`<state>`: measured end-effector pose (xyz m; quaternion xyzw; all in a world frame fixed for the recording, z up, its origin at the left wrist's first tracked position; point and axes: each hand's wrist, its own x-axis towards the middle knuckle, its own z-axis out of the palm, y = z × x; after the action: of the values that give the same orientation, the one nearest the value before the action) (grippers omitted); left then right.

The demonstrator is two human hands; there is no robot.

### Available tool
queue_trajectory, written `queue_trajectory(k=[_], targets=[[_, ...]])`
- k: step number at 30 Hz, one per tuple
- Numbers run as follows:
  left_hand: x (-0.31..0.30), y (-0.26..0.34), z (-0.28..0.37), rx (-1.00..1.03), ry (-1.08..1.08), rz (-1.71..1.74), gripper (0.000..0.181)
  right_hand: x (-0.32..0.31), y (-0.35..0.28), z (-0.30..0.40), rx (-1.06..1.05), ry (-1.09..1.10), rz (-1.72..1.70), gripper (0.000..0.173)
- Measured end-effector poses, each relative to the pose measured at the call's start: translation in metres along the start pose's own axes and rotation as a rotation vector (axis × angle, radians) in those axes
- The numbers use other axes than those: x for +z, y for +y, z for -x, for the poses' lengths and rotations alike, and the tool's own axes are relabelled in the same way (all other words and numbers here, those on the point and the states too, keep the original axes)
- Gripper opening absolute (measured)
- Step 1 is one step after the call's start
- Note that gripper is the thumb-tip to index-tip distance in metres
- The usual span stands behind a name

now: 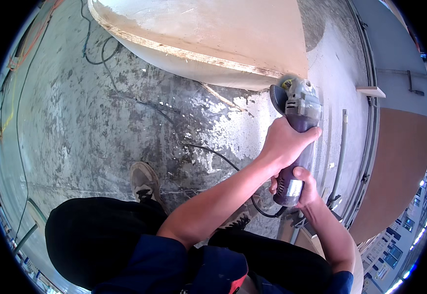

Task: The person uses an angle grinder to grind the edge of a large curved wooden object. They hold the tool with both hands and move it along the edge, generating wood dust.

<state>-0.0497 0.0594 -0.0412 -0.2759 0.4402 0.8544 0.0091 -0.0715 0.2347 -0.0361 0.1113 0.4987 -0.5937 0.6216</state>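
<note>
An angle grinder (303, 114) with a dark body and grey gear head is held in both hands. Around the body just behind its head is my left hand (289, 141), the thumb lying across the top. My right hand (307, 185) grips the rear end, near the cord. The disc, partly hidden by the black guard (278, 99), meets the near right corner of a large curved wooden panel (235, 40) or looks very close to it. Along the panel's edge (184, 52) the bare wood layers show, rough and light-coloured.
The power cord (213, 150) runs over the worn concrete floor (88, 128), between my shoes (144, 180). A thin wood strip (222, 96) lies below the panel. To the right are a loose pipe (343, 147), long metal rails (369, 128) and a brown board (401, 165). More cables trail at left.
</note>
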Motion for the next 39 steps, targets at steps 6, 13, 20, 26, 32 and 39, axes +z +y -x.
queue_trajectory(k=[6, 13, 20, 26, 32, 39], targets=[[0.006, -0.002, -0.003, 0.043, 0.025, -0.052, 0.042, 0.001, 0.001, 0.005, -0.041, 0.014, -0.024, 0.06], [0.006, 0.002, 0.001, 0.022, 0.002, -0.05, 0.042, -0.003, 0.001, 0.005, -0.022, -0.017, -0.007, 0.062], [0.011, -0.009, 0.016, -0.012, -0.039, -0.123, 0.043, -0.012, 0.031, 0.021, -0.053, -0.012, -0.041, 0.06], [0.012, -0.007, 0.012, 0.017, -0.009, -0.123, 0.043, -0.006, 0.026, 0.02, -0.066, 0.005, -0.037, 0.059], [0.005, 0.009, 0.004, 0.032, -0.024, -0.143, 0.044, 0.005, 0.007, 0.01, -0.065, -0.022, -0.028, 0.06], [0.001, 0.005, -0.001, 0.041, 0.015, -0.128, 0.042, 0.002, 0.007, 0.004, -0.04, 0.025, 0.07, 0.069]])
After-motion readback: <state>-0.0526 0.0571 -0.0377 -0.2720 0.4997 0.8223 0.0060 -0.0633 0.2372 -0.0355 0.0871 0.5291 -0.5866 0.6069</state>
